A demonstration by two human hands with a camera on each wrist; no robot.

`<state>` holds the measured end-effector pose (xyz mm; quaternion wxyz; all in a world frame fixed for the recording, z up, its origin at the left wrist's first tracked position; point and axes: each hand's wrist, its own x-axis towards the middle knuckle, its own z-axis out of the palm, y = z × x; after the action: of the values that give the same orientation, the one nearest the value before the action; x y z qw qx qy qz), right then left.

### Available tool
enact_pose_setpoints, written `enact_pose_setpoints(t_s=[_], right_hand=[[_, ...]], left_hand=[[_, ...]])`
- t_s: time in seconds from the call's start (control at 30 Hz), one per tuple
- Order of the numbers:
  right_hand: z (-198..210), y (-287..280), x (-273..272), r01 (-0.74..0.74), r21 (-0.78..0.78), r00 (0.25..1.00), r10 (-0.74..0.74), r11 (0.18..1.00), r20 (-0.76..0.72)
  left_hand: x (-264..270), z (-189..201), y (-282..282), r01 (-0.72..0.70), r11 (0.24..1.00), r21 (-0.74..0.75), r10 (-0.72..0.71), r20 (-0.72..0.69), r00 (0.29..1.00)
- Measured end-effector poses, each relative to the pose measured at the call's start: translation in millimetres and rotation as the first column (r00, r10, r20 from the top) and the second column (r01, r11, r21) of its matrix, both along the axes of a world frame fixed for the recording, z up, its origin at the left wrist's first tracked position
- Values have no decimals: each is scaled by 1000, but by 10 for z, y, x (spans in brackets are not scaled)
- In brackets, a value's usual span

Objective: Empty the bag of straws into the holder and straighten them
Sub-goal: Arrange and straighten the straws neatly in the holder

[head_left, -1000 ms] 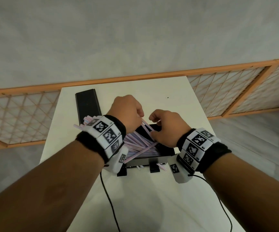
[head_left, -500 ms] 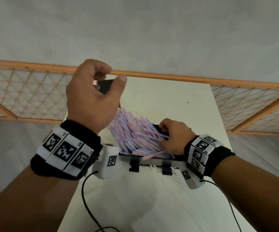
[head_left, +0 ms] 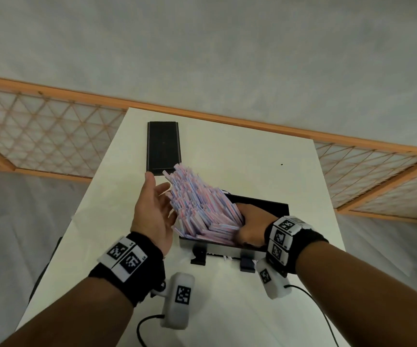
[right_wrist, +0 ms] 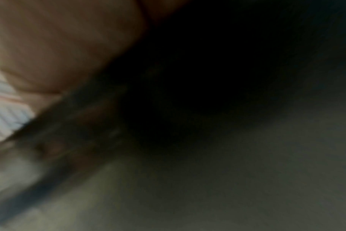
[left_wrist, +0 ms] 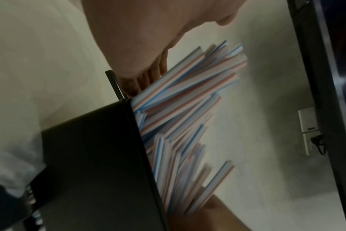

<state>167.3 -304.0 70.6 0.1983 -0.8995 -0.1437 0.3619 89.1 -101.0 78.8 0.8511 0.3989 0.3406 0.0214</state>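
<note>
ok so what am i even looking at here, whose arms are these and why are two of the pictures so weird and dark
No machine here: a person wears a camera on the head and one on each wrist. The head view looks down at a white table. On it stands a black straw holder with striped straws fanning out leftward, and a flat black lid behind it. The left hand is open beside the straws. The right hand is inside the holder against them; its grip is hidden. The left wrist view shows the straws close up; the right wrist view is dark and blurred.

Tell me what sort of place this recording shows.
Probably a staged indoor recording room, not a café: a plain white table, a bare grey wall with a wooden lattice screen, and a wall socket.
</note>
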Motion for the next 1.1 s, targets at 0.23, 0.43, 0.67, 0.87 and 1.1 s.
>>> enact_pose_setpoints(t_s=[0.23,0.43,0.67,0.87,1.1], right_hand=[[84,111,-28,-94,200,960,35,975,277],[51,-38,-39,-131,96,908,80,987,411],[232,-465,-183,1,-72,963,19,997,269],[156,-347,-197,-285,-249,950,307,925,51],[35,-220,-71,-357,-431,932,345,829,-107]], left_hand=[[19,-11,-6,25,1000,-11,-24,30,999],[11,42,-143,161,985,-55,-149,173,973],[-69,-30,-155,158,987,-23,-148,233,961],[-19,-178,-260,28,995,96,-46,200,979],[-56,-216,-286,5,983,182,-45,218,975]])
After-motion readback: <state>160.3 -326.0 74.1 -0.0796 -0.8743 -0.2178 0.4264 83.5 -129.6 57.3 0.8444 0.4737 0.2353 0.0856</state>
